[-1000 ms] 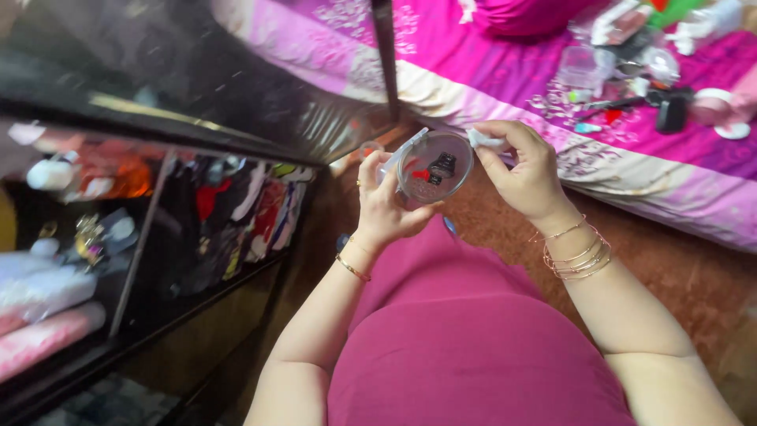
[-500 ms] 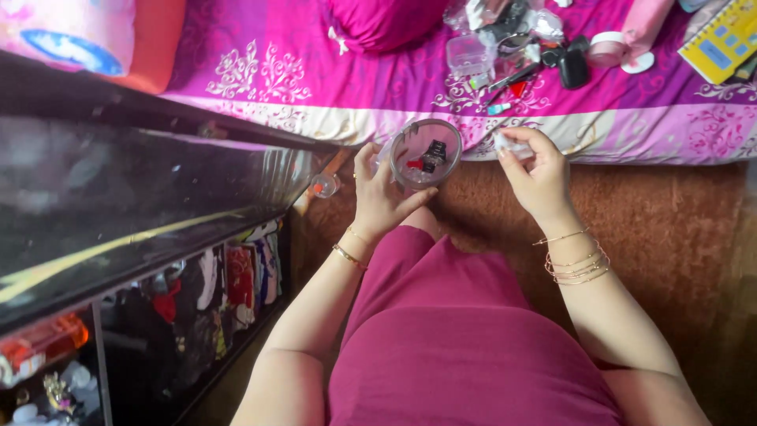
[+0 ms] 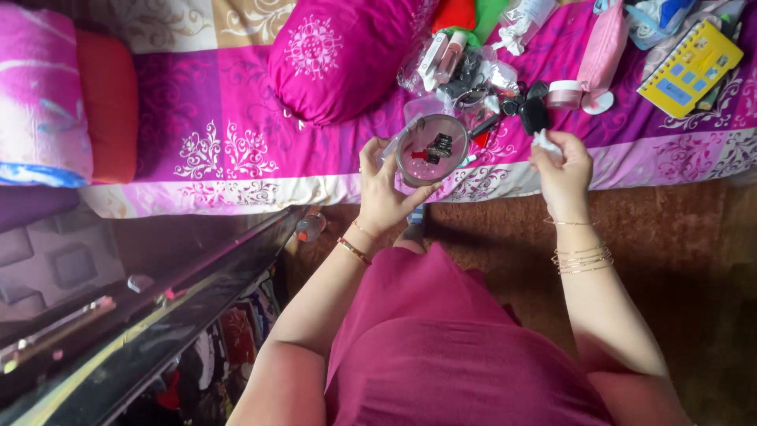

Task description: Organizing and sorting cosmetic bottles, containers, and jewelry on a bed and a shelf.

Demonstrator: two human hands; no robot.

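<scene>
My left hand (image 3: 383,192) holds up a round clear plastic container (image 3: 431,149) with a small red piece and a small black piece inside. It is raised in front of the bed's edge. My right hand (image 3: 563,162) is to the right of it, apart from the container, with its fingers pinched on a small white crumpled piece (image 3: 544,141). Both wrists wear thin bangles.
A bed with a pink and purple patterned cover (image 3: 236,142) carries a magenta bolster (image 3: 339,55), a heap of small cosmetic items (image 3: 481,71), a pink pouch (image 3: 603,47) and a yellow spiral notebook (image 3: 690,67). Brown carpet (image 3: 678,229) lies below. A dark glass cabinet (image 3: 142,331) stands at left.
The view has swung up and right, bringing more of the bed into sight. My right hand has moved away from the container to the right, still pinching the white piece.
</scene>
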